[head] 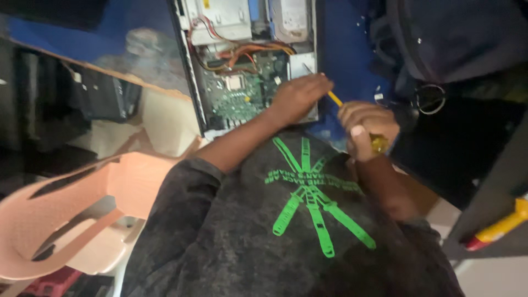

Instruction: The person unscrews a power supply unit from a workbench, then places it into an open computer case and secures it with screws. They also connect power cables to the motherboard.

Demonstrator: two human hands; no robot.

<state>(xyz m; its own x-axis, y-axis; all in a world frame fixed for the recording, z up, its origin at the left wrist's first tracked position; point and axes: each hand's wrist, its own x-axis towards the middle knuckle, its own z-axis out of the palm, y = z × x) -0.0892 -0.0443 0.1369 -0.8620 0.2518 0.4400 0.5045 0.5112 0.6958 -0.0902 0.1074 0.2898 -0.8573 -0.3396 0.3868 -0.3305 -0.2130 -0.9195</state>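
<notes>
An open desktop computer case (192,82) lies on a blue table (344,49), showing a green motherboard (236,93), orange and red cables (247,52) and a metal drive (289,19). My left hand (300,96) rests palm down on the case's lower right corner, over the board's edge. My right hand (367,122) is closed around a yellow-handled screwdriver (335,99), just right of the case. The shaft points up and left toward a metal plate beside my left hand's fingers; the tip is hard to make out.
A dark bag (451,38) with a metal ring (430,99) lies on the table at the upper right. A peach plastic chair (82,203) stands at the lower left. A yellow and red tool handle (503,225) sits at the right edge. Dark equipment fills the shelf at left.
</notes>
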